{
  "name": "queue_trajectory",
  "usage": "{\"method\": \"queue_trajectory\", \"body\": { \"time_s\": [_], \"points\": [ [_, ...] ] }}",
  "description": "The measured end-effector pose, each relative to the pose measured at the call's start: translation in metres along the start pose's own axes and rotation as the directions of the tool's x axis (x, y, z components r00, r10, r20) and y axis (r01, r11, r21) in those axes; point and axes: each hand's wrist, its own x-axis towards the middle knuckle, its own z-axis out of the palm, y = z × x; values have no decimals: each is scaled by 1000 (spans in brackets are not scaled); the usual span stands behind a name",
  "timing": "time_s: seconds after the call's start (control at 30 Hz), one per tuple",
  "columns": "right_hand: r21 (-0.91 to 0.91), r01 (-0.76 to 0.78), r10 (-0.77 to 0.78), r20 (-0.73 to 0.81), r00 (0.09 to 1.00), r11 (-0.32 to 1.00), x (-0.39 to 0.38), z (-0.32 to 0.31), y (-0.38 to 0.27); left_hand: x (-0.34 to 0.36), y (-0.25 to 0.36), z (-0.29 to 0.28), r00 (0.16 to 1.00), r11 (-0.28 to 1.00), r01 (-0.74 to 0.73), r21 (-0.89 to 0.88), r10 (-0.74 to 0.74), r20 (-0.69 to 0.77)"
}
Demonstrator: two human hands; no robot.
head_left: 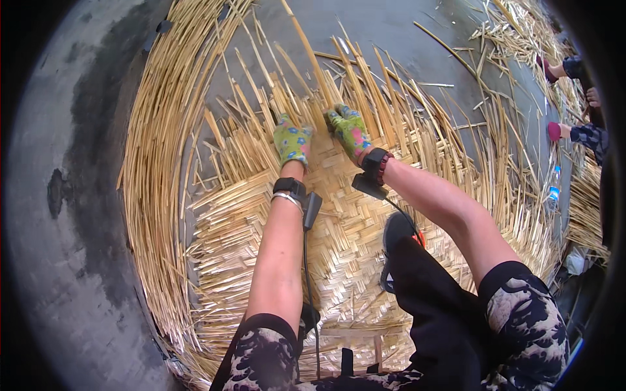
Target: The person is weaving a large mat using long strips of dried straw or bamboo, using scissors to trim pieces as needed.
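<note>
A mat of flattened, straw-coloured reed strips lies beneath my hands, woven in a zigzag pattern, its loose strip ends fanning out at the far edge. My left hand, in a yellow-green flowered glove, rests low over the far part of the weave; its fingers are blurred and partly hidden. Just to the right, my right hand wears a matching glove, its fingers curled at the base of a long reed strip that points away from me. The mat between the two hands is smeared by motion.
A thick bundle of long reeds curves along the left side. My shoe stands on the mat. Loose reeds litter the far right, where another person's hands and dark red shoes show. A plastic bottle lies nearby.
</note>
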Motion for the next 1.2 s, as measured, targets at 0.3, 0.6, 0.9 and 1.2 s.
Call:
{"method": "queue_trajectory", "body": {
  "time_s": [0.3,0.6,0.9,1.2],
  "points": [
    [-38,-19,17,-50,999,999,5,4,11,0,-1,-1,994,993,32,117,-44,101],
    [-100,67,-70,-24,997,993,15,3,18,14,-24,-3,892,833,-330,444,121,437],
    [-696,303,-11,390,921,651,17,3,-21,6,-42,-10,928,402,45,-914,323,188],
    [-896,304,51,337,940,323,34,-21,-26,-32,-38,-13,963,472,173,-865,-267,47]
  ]
}}
